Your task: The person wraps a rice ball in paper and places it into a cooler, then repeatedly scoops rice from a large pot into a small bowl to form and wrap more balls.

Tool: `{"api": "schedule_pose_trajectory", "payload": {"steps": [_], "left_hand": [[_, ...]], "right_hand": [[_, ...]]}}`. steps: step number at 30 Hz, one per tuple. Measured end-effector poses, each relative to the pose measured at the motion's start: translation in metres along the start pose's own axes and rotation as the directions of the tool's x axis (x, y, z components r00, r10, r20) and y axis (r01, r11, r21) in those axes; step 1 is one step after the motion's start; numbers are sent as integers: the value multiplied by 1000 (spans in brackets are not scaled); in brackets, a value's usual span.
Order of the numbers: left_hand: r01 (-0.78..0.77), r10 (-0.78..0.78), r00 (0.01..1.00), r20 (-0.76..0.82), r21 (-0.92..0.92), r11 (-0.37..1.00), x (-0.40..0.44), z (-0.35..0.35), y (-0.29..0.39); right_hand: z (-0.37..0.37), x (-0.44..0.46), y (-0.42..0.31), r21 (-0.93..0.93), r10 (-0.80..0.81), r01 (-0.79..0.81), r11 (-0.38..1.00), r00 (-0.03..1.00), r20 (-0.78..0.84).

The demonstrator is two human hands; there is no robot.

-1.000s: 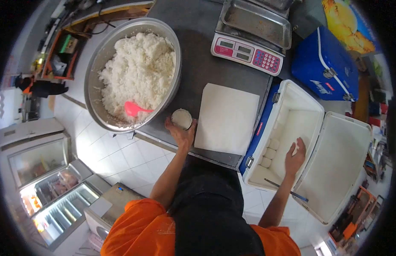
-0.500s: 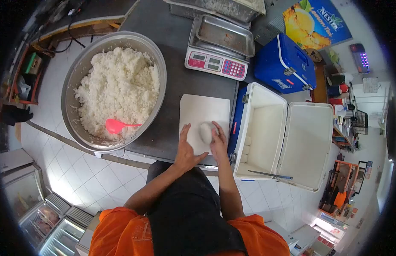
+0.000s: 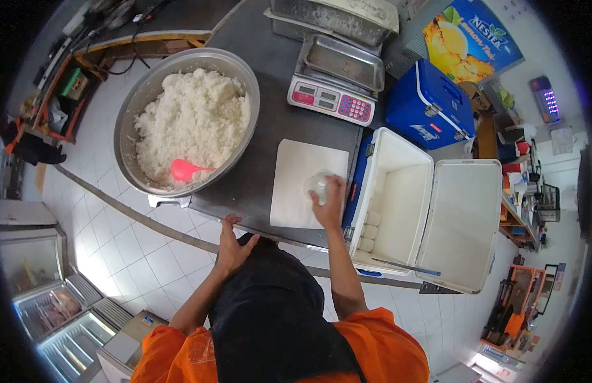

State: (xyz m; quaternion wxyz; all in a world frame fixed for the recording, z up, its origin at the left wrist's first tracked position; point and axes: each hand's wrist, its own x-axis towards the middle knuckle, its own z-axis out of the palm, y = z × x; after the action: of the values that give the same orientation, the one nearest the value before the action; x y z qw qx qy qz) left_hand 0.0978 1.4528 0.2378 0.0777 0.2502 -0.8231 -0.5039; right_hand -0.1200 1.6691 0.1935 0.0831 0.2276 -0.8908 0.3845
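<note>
My right hand [image 3: 329,203] grips a round, pale bowl-like cup [image 3: 318,186] over the white paper [image 3: 301,159] on the dark table [image 3: 268,137]. Whether anything is inside the cup is too blurred to tell. My left hand [image 3: 231,246] is beside the table's front edge, fingers apart, holding nothing. Left of the paper, a big metal basin [image 3: 120,137] holds a heap of white rice [image 3: 191,121] with a pink scoop [image 3: 184,170] lying on it.
An open cooler [image 3: 398,191] at the right holds several round white pieces [image 3: 367,244]; tongs [image 3: 407,266] lie across its near rim. A pink and white scale [image 3: 331,100] with trays and a closed blue cooler [image 3: 430,105] stand at the back.
My right hand has moved from over the open cooler to the cup on the paper. The cup went from my left hand onto the paper, and my left hand has drawn back to the table edge.
</note>
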Motion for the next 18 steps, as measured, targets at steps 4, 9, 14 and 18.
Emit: {"api": "schedule_pose_trajectory", "payload": {"steps": [4, 9, 14, 18], "left_hand": [[162, -156, 987, 51, -166, 973, 7, -1, 23], [230, -5, 945, 327, -653, 722, 41, -21, 55], [334, 19, 903, 429, -728, 598, 22, -67, 34], [572, -251, 775, 580, -813, -110, -8, -112, -19]], "right_hand": [[-41, 2, -9, 288, 190, -134, 948, 966, -175], [-49, -4, -121, 539, -128, -157, 828, 882, 453], [-27, 28, -232, 395, -501, 332, 857, 715, 488], [34, 94, -295, 251, -451, 376, 892, 779, 436]]}}
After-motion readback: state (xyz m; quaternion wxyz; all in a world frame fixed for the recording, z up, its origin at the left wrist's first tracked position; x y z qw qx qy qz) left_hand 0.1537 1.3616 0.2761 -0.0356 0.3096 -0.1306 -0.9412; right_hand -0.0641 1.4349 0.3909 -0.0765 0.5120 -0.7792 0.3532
